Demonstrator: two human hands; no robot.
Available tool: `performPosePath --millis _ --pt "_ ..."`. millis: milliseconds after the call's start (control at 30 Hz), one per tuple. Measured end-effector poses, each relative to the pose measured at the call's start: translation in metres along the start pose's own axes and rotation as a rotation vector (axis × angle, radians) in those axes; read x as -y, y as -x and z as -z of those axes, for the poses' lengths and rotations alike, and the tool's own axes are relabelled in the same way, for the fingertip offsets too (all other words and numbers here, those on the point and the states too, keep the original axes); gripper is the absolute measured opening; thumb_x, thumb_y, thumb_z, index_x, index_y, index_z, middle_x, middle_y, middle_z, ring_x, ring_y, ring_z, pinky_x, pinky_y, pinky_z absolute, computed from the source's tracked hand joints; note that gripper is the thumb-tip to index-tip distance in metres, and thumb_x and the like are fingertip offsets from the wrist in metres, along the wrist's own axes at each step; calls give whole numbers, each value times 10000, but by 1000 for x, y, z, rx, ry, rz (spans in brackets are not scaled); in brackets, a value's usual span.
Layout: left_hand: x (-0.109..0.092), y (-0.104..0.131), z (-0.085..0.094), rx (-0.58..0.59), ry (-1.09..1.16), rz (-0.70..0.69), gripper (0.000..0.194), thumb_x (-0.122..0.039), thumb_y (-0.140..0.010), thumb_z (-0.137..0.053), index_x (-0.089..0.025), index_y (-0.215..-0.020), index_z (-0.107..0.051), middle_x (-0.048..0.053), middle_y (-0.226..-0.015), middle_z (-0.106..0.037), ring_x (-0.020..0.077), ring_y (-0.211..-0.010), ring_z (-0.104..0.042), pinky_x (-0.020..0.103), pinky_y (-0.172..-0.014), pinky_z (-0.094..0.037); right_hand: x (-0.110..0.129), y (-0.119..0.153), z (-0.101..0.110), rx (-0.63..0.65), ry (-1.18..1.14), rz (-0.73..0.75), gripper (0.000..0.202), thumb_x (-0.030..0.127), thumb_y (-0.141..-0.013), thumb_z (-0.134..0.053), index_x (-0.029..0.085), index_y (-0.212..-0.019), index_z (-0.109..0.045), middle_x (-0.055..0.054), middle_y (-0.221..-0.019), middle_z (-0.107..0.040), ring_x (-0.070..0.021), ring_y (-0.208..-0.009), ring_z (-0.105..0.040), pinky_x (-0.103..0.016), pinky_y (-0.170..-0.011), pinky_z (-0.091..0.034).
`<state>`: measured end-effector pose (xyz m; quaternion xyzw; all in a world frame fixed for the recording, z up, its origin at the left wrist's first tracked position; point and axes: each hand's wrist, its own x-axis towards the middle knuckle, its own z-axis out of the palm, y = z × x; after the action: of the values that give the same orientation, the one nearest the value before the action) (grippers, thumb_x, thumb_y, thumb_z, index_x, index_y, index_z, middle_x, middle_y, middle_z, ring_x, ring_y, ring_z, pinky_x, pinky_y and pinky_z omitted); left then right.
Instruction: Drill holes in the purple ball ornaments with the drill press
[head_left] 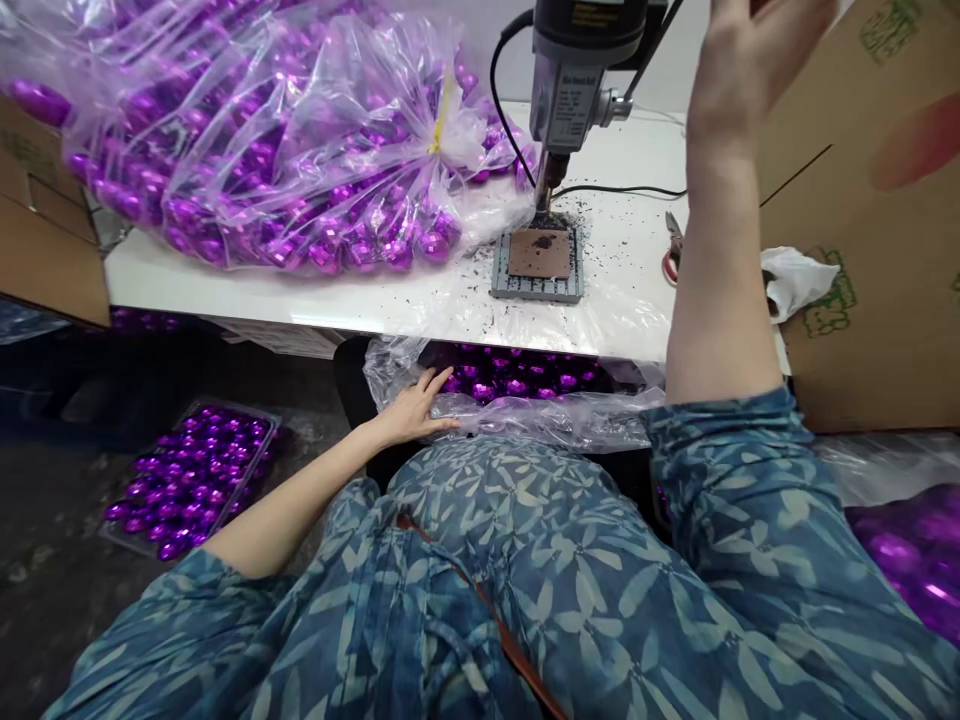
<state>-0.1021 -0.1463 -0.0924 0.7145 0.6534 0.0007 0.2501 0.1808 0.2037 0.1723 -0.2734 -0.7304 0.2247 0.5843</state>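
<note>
Left hand point(415, 405) lay flat, open, on bag point(525, 415) of purple baubles point(510, 375) below table point(420, 295), right hand point(750, 60) raised, open, empty, beside drill point(574, 85)

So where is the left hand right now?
Head view, lower centre-left: the left hand rests open on the plastic bag of purple ornaments under the white table's front edge.

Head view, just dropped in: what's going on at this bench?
A person sits at a white table with a small drill press over a grey pad strewn with dark shavings. The left hand rests flat on an open bag of purple ornaments below the table edge. The right hand is raised, open and holding nothing, beside the press. A bigger bag lies on the table, and a tray sits on the floor.
</note>
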Motion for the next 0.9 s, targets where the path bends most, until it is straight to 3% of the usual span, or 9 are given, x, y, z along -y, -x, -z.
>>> performPosePath --millis 67,133,267,367,533,633,700,767,900 --pt "3 0 2 16 -53 -32 925 -650 -1000 -672 -200 -1728 -322 257 -1635 -522 438 -1453 -629 520 -1190 -512 20 56 6 -51 62 36 570 668 -941 -535 130 -1106 -623 62 -754 -547 64 -713 -563 -30 -655 -390" --pt "3 -3 5 64 -123 -66 710 -557 -1036 -664 -199 -1629 -508 214 -1500 -655 399 -1380 -688 493 -1159 -534 33 121 4 74 113 40 539 597 -1059 -428 127 -1252 -610 24 -790 -593 29 -746 -603 -73 -678 -459" --pt "0 -11 15 144 -281 -85 435 -425 -1092 -597 -192 -1450 -681 185 -1324 -782 357 -1247 -763 437 -1063 -551 32 243 -12 717 213 -56 477 556 -1007 -598 117 -1183 -661 -51 -1027 -695 -66 -907 -656 -243 -837 -625" --pt "-2 -13 28 157 -354 -119 332 -354 -1112 -520 -160 -1143 -788 166 -1013 -836 320 -1021 -806 372 -931 -537 14 301 -8 1044 338 -174 497 553 -989 -626 136 -1258 -654 -87 -1201 -692 -121 -1106 -670 -344 -1010 -637" --pt "-9 4 70 113 -68 -349 424 -416 -1097 -470 -187 -832 -708 22 -656 -652 158 -609 -591 261 -662 -410 -10 341 30 1276 532 -395 520 538 -989 -626 150 -1334 -629 -112 -1337 -656 -164 -1246 -647 -407 -1108 -617" --pt "-17 15 94 244 114 -444 554 -586 -1068 -476 -187 -730 -657 -3 -631 -561 128 -582 -489 255 -619 -373 -8 354 46 1402 531 -477 509 543 -992 -619 147 -1311 -639 -103 -1306 -668 -159 -1219 -655 -389 -1086 -623" --pt "-21 15 102 363 151 -455 637 -708 -1026 -484 -187 -696 -642 16 -704 -604 140 -645 -536 251 -637 -412 -2 360 51 1462 505 -502 508 547 -993 -615 146 -1303 -643 -100 -1297 -671 -158 -1212 -657 -386 -1083 -623" --pt "-25 4 102 383 160 -412 695 -733 -1055 -363 -184 -766 -677 44 -841 -684 169 -771 -624 250 -738 -495 2 362 54 1500 484 -523 502 550 -996 -610 149 -1296 -647 -100 -1296 -672 -153 -1207 -656 -382 -1083 -623" --pt "-31 -43 76 222 -50 -232 576 -512 -1139 -274 -137 -1132 -712 135 -1189 -753 241 -1072 -727 321 -1012 -548 -8 348 50 1527 514 -596 525 573 -985 -618 137 -1276 -656 -86 -1271 -678 -169 -1196 -662 -375 -1063 -630"
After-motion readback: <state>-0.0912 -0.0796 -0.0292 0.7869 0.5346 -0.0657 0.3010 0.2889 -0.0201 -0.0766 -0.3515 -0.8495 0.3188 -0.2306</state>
